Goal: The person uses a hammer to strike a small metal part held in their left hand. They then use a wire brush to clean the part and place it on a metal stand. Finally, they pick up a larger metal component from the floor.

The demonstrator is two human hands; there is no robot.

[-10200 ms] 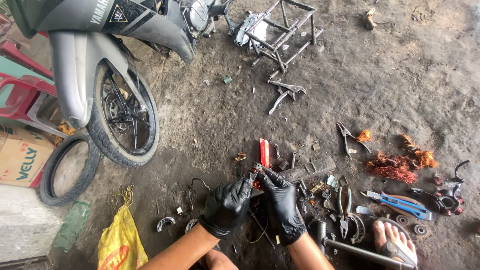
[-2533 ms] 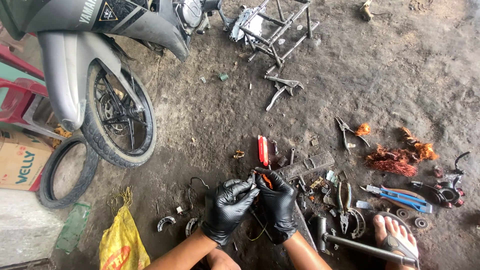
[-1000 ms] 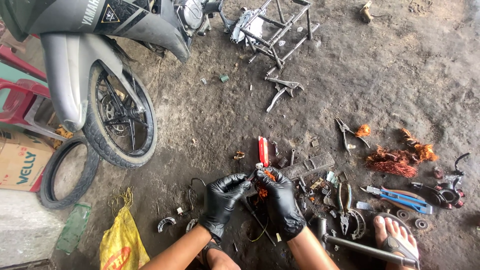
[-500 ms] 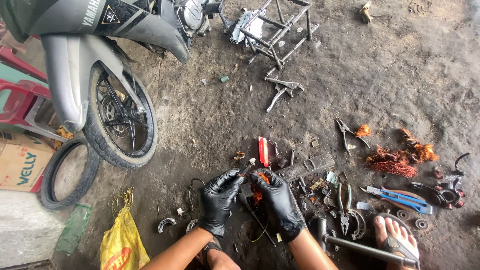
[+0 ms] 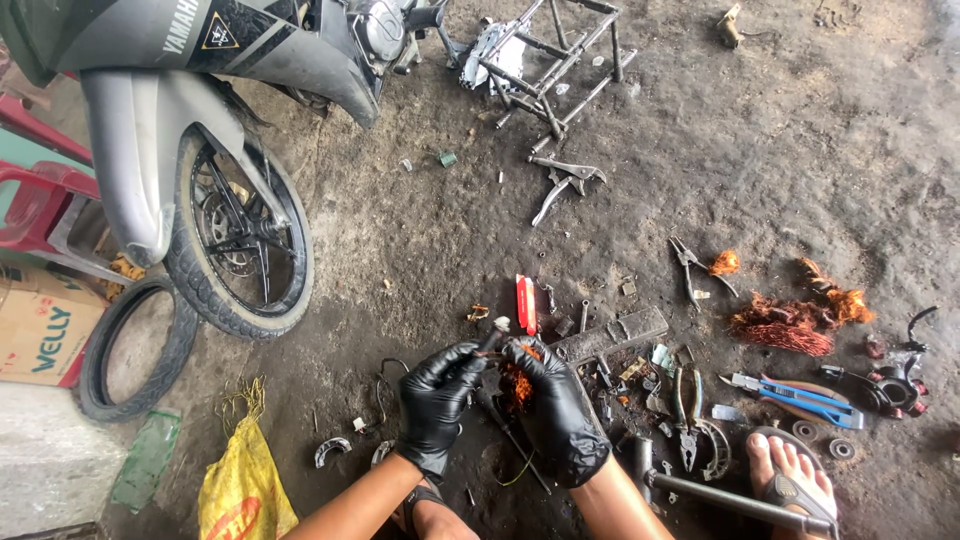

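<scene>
Item: copper-wound coil, at centre of the floor. Our right hand is clenched around it. Our left hand, at its 9 o'clock, has closed in again since half a second ago, pinching a thin tool; picking at the winding continues. Red utility knife at 12 o'clock.

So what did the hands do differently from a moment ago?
Very little. The left hand and right hand, both in black gloves, stay pressed together around the orange copper-wire bundle, only shifting their grip slightly. The red-handled tool, blue pliers and motorcycle wheel have not moved.
</scene>
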